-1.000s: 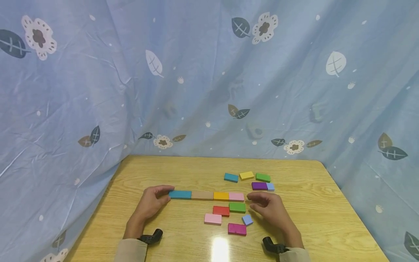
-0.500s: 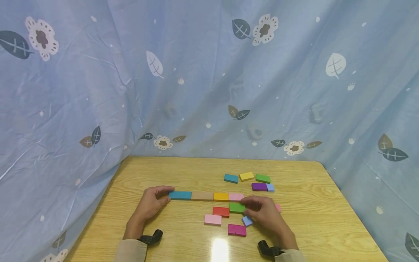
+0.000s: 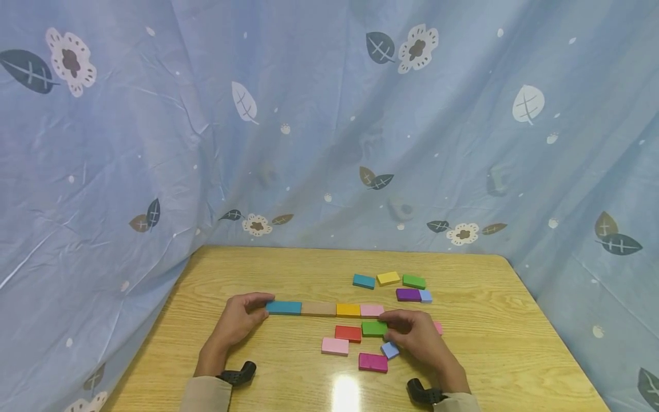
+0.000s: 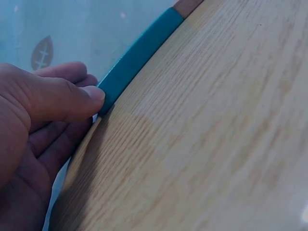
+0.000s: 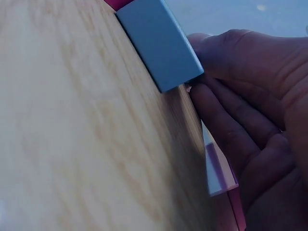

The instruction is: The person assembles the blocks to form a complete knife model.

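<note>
A straight row lies across the table: a long blue block (image 3: 284,308), a tan block (image 3: 318,309), an orange block (image 3: 348,310) and a light pink block (image 3: 372,311). My left hand (image 3: 239,317) pinches the blue block's left end; in the left wrist view the thumb (image 4: 91,96) presses its near corner. Just below the row's right end, my right hand (image 3: 417,332) has thumb and forefinger around the right end of a green block (image 3: 374,329). In the right wrist view a small light blue block (image 5: 161,45) hides the thumb tip and the green block.
Red (image 3: 348,333), pink (image 3: 335,346) and magenta (image 3: 373,362) blocks lie near the front. Behind the row are blue (image 3: 364,281), yellow (image 3: 388,278), green (image 3: 414,281) and purple (image 3: 408,294) blocks. Another pink block (image 3: 438,328) shows past my right hand.
My right hand has moved left onto the green block, which has shifted slightly right; a pink block shows behind that hand. The left hand stays on the blue block.
</note>
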`<state>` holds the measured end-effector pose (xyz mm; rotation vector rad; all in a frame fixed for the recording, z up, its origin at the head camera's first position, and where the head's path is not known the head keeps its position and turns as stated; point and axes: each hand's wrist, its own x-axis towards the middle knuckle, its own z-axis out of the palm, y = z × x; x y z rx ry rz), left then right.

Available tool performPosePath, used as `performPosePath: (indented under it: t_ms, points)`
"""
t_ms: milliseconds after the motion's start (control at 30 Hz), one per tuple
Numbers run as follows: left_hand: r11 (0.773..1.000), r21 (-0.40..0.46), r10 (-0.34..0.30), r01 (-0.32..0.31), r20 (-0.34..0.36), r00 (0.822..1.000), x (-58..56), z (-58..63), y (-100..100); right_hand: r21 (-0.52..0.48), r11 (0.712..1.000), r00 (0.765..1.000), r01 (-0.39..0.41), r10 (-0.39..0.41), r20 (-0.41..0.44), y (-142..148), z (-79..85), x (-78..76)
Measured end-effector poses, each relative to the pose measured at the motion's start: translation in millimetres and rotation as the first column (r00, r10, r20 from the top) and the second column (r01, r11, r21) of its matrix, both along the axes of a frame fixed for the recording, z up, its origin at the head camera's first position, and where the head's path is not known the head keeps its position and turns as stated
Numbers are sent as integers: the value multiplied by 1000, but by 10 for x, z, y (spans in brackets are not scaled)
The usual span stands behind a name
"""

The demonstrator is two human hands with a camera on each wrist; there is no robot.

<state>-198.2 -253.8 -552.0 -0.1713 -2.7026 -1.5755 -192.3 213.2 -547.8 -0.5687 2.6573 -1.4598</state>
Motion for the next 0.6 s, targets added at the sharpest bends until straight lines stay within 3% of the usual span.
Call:
performPosePath:
  t_ms: [333, 600]
  points:
    - [1000, -1, 12, -12, 2, 1000, -1, -2, -5, -33, 999, 998, -16, 18, 56, 34, -1, -1]
    - [999, 36, 5, -5, -1, 1000, 2, 5, 9, -84, 996, 994, 36, -27, 106, 291, -9, 11]
